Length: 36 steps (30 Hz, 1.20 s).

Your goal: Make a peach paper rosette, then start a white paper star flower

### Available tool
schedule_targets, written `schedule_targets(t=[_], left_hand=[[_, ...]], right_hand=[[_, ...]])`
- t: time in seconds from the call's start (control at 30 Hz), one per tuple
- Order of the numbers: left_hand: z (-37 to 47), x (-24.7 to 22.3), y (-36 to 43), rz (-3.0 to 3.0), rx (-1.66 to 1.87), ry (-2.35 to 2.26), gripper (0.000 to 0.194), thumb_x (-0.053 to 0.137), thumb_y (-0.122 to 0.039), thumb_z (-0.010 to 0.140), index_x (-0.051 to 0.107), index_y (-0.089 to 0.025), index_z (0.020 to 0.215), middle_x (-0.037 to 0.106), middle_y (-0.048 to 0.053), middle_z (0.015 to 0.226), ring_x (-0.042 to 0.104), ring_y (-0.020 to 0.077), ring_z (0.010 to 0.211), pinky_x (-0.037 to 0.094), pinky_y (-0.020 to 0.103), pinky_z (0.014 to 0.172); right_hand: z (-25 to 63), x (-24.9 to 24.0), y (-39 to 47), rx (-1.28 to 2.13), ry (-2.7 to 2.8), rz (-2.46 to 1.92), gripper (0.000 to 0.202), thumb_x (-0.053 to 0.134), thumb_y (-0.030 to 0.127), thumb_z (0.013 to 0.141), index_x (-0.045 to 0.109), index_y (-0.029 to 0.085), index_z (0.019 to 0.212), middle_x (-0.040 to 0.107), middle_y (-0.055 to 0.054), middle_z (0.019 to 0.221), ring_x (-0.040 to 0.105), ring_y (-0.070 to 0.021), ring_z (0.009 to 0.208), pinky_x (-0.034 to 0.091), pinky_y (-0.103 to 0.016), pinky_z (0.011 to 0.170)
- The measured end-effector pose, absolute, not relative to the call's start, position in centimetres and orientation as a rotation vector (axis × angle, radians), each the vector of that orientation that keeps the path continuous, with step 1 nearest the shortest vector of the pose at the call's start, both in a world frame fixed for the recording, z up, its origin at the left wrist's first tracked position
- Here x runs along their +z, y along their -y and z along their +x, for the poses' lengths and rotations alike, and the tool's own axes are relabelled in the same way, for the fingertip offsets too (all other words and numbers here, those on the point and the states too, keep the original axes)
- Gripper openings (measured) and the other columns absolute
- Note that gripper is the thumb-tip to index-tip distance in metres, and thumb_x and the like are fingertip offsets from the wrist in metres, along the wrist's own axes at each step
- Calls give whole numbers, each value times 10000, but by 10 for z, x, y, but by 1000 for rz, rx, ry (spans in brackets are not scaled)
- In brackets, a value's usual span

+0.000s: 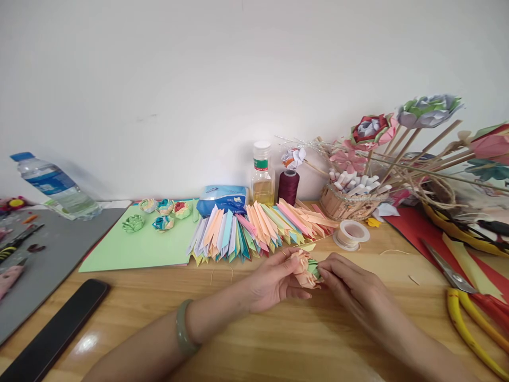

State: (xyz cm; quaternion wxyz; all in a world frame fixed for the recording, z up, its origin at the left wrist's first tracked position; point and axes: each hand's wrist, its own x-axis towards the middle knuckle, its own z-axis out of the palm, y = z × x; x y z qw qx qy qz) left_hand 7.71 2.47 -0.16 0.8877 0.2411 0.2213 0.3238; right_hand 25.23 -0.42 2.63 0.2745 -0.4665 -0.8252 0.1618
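My left hand [274, 281] holds a folded paper flower [305, 269], peach outside and green in the middle, between its thumb and fingers. At the flower's right side, my right hand [350, 278] has its thumb and index finger pinched on the green part. Just behind the hands lies a wide row of folded paper strips [238, 231] in peach, lilac, teal, yellow and pink. A spool of pale thread [351, 234] sits behind my right hand. Several small paper flowers [163, 223] rest on a green sheet [139, 246] to the left.
Along the wall stand a tissue pack [222, 199], an oil bottle [262, 175], a maroon thread cone [288, 187] and a basket [344, 204] of paper flowers. Yellow-handled scissors [457, 302] lie right. At left are a black case [59, 329], a grey mat [51, 254] and a tilted water bottle [55, 185].
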Motion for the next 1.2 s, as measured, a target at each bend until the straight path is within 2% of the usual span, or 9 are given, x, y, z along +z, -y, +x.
schedule_targets(t=[0.23, 0.37, 0.57, 0.73, 0.83, 0.97, 1.2], left_hand=[[77, -1, -25, 504, 658, -466, 249, 596, -259, 768, 538, -148, 984, 625, 36, 781, 633, 100, 625, 548, 210, 573], [77, 1, -24, 516, 646, -468, 279, 608, -269, 758, 545, -141, 998, 614, 33, 774, 628, 97, 635, 544, 203, 575], [78, 2, -23, 535, 635, -462, 286, 604, -273, 762, 556, -136, 1009, 601, 31, 774, 621, 94, 643, 541, 203, 581], [77, 1, -23, 529, 641, -459, 299, 620, -278, 748, 556, -136, 1004, 610, 31, 764, 623, 93, 635, 543, 203, 576], [77, 0, -24, 530, 638, -450, 298, 606, -275, 760, 552, -142, 1021, 619, 36, 781, 627, 96, 649, 545, 208, 586], [76, 0, -25, 517, 642, -441, 312, 624, -271, 745, 550, -143, 1020, 633, 45, 801, 634, 105, 659, 546, 207, 580], [76, 2, -24, 523, 649, -443, 277, 625, -260, 743, 554, -143, 984, 622, 34, 782, 627, 101, 645, 539, 202, 567]], right_hand=[[253, 17, 6, 68, 2262, -1229, 146, 400, 128, 826, 531, 190, 808, 546, -13, 691, 532, -109, 559, 401, -218, 525], [254, 18, 8, 6, 2294, -1223, 174, 380, 103, 813, 528, 192, 791, 542, -19, 685, 534, -121, 563, 407, -232, 530], [255, 20, 8, 73, 2319, -1208, 129, 412, 117, 806, 518, 182, 774, 531, -25, 687, 534, -139, 586, 409, -253, 549], [256, 24, 8, 184, 2303, -1190, 166, 380, 122, 825, 529, 181, 782, 527, -23, 680, 518, -128, 568, 411, -246, 531], [253, 33, 9, 375, 2244, -1186, 187, 366, 155, 852, 542, 184, 796, 543, -26, 681, 526, -126, 578, 421, -239, 529], [250, 41, 8, 625, 2137, -1248, 254, 376, 232, 882, 532, 192, 685, 540, -14, 628, 521, -128, 568, 423, -236, 525], [250, 35, 4, 674, 2093, -1365, 294, 394, 309, 862, 555, 191, 646, 541, -11, 601, 516, -133, 549, 413, -237, 506]])
